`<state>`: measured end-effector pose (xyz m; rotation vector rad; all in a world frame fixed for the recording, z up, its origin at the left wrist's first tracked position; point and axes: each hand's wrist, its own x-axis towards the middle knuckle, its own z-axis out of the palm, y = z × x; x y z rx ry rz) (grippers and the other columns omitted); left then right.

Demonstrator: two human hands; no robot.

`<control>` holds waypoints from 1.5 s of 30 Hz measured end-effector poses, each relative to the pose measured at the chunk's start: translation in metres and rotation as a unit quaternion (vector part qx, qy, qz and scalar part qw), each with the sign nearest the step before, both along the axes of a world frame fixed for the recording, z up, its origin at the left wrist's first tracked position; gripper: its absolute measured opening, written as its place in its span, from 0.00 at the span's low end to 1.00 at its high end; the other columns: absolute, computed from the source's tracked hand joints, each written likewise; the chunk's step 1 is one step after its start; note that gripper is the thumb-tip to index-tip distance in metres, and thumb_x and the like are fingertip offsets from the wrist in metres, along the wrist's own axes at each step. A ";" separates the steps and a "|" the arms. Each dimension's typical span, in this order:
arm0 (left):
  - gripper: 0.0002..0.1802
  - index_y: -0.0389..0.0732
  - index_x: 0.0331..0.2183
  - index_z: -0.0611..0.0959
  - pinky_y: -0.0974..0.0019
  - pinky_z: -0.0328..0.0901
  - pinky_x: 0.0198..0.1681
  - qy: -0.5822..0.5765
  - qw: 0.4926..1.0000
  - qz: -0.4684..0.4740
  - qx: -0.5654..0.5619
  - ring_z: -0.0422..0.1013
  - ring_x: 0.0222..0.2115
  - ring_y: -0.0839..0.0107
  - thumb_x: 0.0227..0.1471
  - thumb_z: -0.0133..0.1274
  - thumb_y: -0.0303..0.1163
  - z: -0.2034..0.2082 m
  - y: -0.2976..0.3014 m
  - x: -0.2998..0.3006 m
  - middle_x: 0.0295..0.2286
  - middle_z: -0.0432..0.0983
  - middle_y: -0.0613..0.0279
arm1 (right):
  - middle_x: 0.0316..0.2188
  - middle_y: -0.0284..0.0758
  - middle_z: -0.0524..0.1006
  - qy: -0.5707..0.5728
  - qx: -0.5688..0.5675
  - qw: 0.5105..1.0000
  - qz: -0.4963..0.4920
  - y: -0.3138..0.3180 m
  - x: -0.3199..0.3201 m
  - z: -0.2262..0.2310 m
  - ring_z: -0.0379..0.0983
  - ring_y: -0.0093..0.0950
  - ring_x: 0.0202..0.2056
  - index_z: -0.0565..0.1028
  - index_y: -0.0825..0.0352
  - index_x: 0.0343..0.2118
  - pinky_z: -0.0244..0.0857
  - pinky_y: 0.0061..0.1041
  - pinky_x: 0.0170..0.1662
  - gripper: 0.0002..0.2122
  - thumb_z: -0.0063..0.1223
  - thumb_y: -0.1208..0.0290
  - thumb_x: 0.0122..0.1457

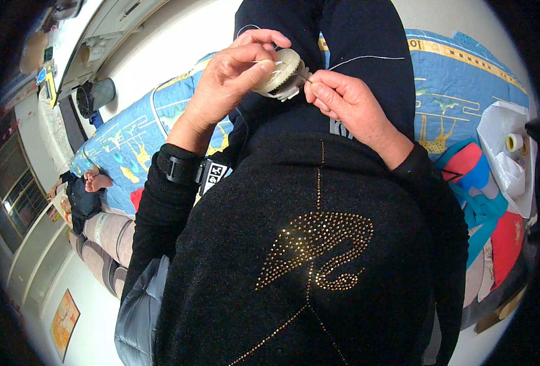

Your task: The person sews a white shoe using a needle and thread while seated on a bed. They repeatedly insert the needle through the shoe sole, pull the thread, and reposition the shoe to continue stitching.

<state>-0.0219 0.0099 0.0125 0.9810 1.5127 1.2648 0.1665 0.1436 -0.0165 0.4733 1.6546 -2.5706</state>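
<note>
My left hand (221, 82) grips a round, off-white plastic piece (287, 64) with a ridged rim and small tabs on its underside, held above my lap. Its fingers and thumb curl over the left part and hide some of it. My right hand (350, 105) is closed in a pinch on a thin dark rod (303, 77), whose far end meets the piece's right edge. Whether the tip goes into it I cannot tell. A white thread (367, 57) trails rightward from near the piece across my dark trousers, and a loop of thread shows above my left fingers.
A blue patterned quilt (459, 79) spreads behind and beside my legs. On the right, a white plastic bag (508, 122) lies near a thread spool (514, 143), teal cloth (486, 210) and a red cushion (508, 247). At left are a bin (103, 93) and another person's bare foot (97, 182).
</note>
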 end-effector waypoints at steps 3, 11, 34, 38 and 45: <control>0.07 0.35 0.25 0.78 0.76 0.62 0.40 0.035 0.999 0.005 -0.014 0.66 0.36 0.81 0.53 0.51 0.26 0.003 0.002 0.001 0.41 0.71 0.64 | 0.19 0.23 0.64 0.000 0.005 1.000 -0.003 0.000 0.000 0.000 0.57 0.12 0.21 0.71 0.68 0.27 0.54 0.14 0.24 0.11 0.43 0.68 0.65; 0.09 0.36 0.20 0.76 0.77 0.62 0.36 0.035 0.998 0.038 -0.043 0.66 0.32 0.83 0.51 0.53 0.25 0.010 0.004 0.007 0.34 0.72 0.68 | 0.19 0.23 0.65 -0.004 0.032 0.999 -0.006 -0.001 0.001 -0.001 0.58 0.12 0.22 0.71 0.68 0.28 0.56 0.14 0.25 0.11 0.44 0.68 0.65; 0.03 0.36 0.31 0.83 0.78 0.67 0.35 0.044 0.994 0.045 -0.087 0.72 0.30 0.83 0.51 0.57 0.23 0.016 0.005 0.004 0.29 0.76 0.69 | 0.19 0.24 0.64 -0.015 0.034 0.999 -0.003 0.000 0.001 0.001 0.57 0.12 0.22 0.71 0.68 0.27 0.55 0.15 0.25 0.11 0.44 0.69 0.65; 0.03 0.34 0.30 0.83 0.77 0.68 0.34 0.095 0.992 0.034 -0.078 0.72 0.30 0.81 0.49 0.57 0.22 0.016 0.006 0.002 0.29 0.76 0.66 | 0.19 0.24 0.65 -0.021 0.033 0.999 -0.004 0.000 0.002 0.001 0.58 0.12 0.22 0.71 0.68 0.26 0.55 0.15 0.25 0.11 0.45 0.69 0.65; 0.05 0.34 0.28 0.84 0.73 0.69 0.33 0.246 0.969 -0.003 -0.024 0.73 0.30 0.74 0.44 0.59 0.19 0.016 0.007 -0.002 0.28 0.77 0.61 | 0.18 0.24 0.65 -0.016 0.051 0.999 -0.013 -0.001 0.001 0.001 0.58 0.12 0.21 0.71 0.68 0.26 0.55 0.14 0.25 0.11 0.45 0.69 0.65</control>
